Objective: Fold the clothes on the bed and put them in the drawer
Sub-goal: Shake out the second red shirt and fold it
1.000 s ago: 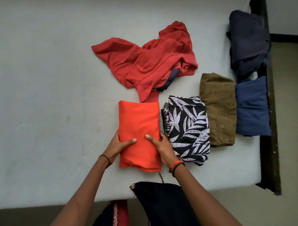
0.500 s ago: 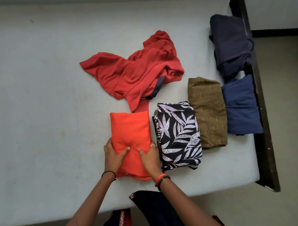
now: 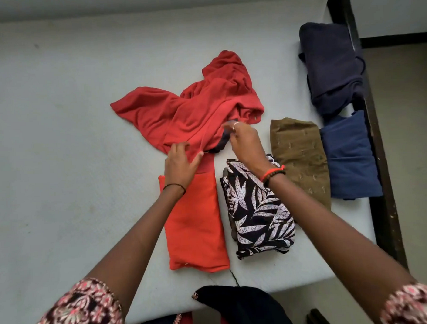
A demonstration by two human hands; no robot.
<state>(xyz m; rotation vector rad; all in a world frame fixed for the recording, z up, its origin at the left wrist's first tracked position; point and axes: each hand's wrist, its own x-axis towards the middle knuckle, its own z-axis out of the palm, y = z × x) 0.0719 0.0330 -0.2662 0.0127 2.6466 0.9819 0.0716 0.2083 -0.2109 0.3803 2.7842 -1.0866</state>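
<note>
Red garment (image 3: 193,109) crumpled on bed (image 3: 61,118), just beyond folded orange piece (image 3: 195,223). Left grip (image 3: 181,163) spread, touching near edge. Right grip (image 3: 244,142) pinching cloth by dark neck lining, blurred. Looks light, limp: best taken at shoulders.

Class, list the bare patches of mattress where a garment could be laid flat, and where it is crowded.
Bare: the mattress left of the crumpled red garment and folded orange cloth, and the far strip beyond them. Crowded: the right side, with leaf-print garment, olive garment, blue garment and navy garment.
</note>
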